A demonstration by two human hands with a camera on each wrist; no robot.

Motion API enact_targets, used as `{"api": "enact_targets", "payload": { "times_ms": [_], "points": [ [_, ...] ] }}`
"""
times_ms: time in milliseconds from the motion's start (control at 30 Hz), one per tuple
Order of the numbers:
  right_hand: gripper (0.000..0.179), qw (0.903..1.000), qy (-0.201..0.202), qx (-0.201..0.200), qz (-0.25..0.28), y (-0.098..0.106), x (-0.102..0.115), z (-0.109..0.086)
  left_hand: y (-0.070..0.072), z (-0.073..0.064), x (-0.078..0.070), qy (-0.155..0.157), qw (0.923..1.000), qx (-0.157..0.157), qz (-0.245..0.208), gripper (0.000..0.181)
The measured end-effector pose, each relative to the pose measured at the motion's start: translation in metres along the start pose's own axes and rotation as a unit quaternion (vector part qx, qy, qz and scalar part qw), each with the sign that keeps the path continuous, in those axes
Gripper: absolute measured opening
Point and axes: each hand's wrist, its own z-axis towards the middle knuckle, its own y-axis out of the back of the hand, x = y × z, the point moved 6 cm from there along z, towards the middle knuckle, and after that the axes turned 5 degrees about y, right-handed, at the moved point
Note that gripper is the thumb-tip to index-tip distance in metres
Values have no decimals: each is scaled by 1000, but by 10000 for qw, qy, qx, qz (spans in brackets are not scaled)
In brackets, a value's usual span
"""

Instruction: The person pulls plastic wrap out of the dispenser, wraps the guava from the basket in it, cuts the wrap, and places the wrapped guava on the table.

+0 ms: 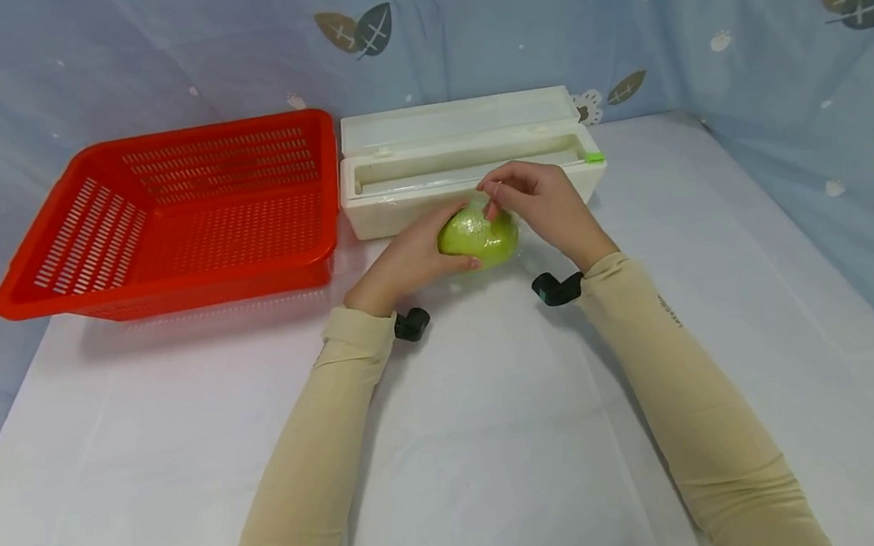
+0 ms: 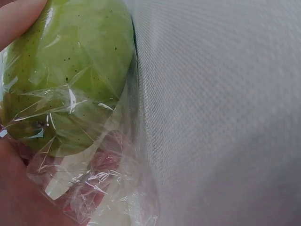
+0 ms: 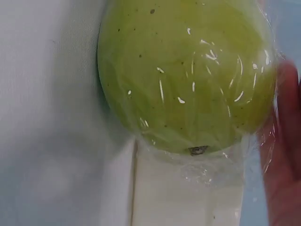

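A round green fruit (image 1: pixel 476 235) with dark specks is wrapped in clear cling film (image 3: pixel 211 174), held just above the table in front of a white box. My left hand (image 1: pixel 413 253) grips the fruit from the left, thumb at the near side and fingers at the far side. At the fruit's upper right, my right hand (image 1: pixel 541 204) has curled fingers and pinches film there. Wrinkled loose film (image 2: pixel 101 181) bunches by one end of the fruit in the left wrist view. The fingertips' exact hold on the film is partly hidden.
A long white box (image 1: pixel 396 213) with its lid (image 1: pixel 458 121) raised stands behind my hands, a green tab (image 1: pixel 593 157) at its right end. To the left sits a red slatted plastic basket (image 1: pixel 257 280). White cloth (image 1: pixel 492 437) covers the table; a blue patterned curtain (image 1: pixel 206 53) hangs behind.
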Motion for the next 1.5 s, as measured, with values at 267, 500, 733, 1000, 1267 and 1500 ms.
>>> {"api": "enact_targets", "payload": {
  "times_ms": [267, 500, 733, 1000, 1267, 1500],
  "points": [
    [27, 9924, -570, -450, -991, 12, -24, 6, 1, 0, -2, -5, 10000, -24, 89, 78],
    [27, 9924, -1043, 141, -633, 10, -36, 4, -1, -1, -6, 271, 9996, 13, -67, 69],
    [29, 9908, -1046, 637, -572, 9, -38, 1, 1, -1, -8, 685, 9963, -470, 206, 61],
    [34, 9853, -1276, 1128, 143, 12, -51, -1, 1, -3, -7, 857, 9946, -479, 334, 64],
    [39, 9626, -1683, 2080, 429, 24, -68, -11, 2, -2, -7, 869, 9944, -422, 431, 66],
    [34, 9666, -1610, 1993, 110, 23, -73, -10, 2, -2, -7, 878, 9942, -416, 471, 66]
  ]
}}
